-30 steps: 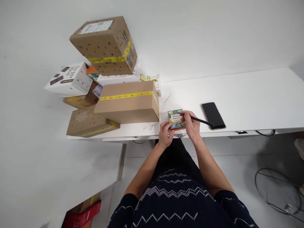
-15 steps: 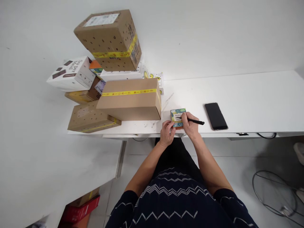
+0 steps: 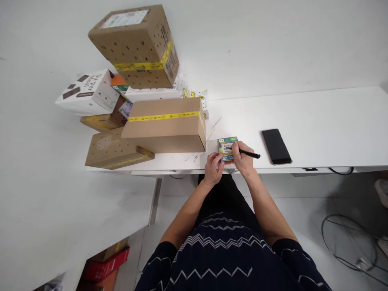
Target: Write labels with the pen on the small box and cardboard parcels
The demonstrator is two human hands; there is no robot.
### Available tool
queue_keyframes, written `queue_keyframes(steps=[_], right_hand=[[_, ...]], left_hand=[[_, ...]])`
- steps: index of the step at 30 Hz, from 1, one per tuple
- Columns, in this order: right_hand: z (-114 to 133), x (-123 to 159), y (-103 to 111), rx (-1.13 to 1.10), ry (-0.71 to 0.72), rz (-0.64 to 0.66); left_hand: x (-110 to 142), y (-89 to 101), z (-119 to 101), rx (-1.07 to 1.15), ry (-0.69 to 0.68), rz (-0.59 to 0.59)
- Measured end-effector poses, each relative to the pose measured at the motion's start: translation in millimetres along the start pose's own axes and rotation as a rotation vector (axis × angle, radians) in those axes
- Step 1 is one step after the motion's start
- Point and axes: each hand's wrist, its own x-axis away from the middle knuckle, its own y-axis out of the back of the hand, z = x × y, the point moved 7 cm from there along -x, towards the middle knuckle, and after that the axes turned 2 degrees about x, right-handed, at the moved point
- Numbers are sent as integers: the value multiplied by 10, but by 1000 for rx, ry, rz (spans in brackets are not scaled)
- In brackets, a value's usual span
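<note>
A small green, yellow and orange box lies flat near the front edge of the white table. My left hand steadies the box at its near left corner. My right hand grips a black pen, whose tip rests on the top face of the box. A black phone lies face up just to the right of my right hand.
A taped cardboard box sits left of the small box. Behind and left of it are several stacked cardboard boxes and a white printed carton. Red and brown boxes lie on the floor, and a wire ring at right.
The box has gone from tilted up between my hands to lying flat on the table. My right hand brought the pen tip down onto its top.
</note>
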Motion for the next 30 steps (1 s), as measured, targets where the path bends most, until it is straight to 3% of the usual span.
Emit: queue_keyframes(steps=[17, 24, 27, 30], right_hand=[[16, -11, -13, -22, 4, 24], [-183, 32, 150, -151, -123, -157], [-383, -30, 291, 52, -117, -211], [-547, -124, 217, 407, 5, 17]], left_hand=[[-31, 27, -59, -17, -46, -10], [-48, 49, -98, 4, -83, -37], [-53, 50, -92, -16, -77, -56], [-54, 44, -79, -29, -67, -71]])
